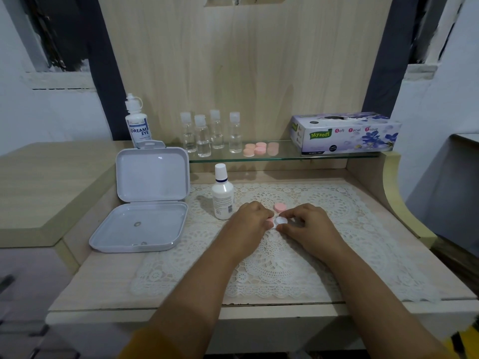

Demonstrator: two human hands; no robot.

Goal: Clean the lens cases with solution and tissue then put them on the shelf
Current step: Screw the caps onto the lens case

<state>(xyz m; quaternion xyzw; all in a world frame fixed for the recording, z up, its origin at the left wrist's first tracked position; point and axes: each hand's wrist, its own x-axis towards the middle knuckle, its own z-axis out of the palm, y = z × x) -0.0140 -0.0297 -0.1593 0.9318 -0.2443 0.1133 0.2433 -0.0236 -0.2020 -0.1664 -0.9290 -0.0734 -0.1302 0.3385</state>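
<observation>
Over the lace mat, my left hand (250,216) and my right hand (305,220) meet on one small lens case. My left fingers grip its pink part (270,219), mostly hidden under them. My right fingertips pinch its white cap (280,221). A loose pink cap (280,207) lies on the mat just behind my hands. The white solution bottle (222,195) stands upright to the left of my left hand. Several pink lens cases (260,149) sit on the glass shelf (285,158), with the tissue box (344,133) at its right end.
An open white plastic box (145,200) lies at the left of the desk. Several small clear bottles (211,133) and a Dream Eye bottle (137,123) stand at the back. A lace mat (337,211) covers the desk, with wooden side panels left and right.
</observation>
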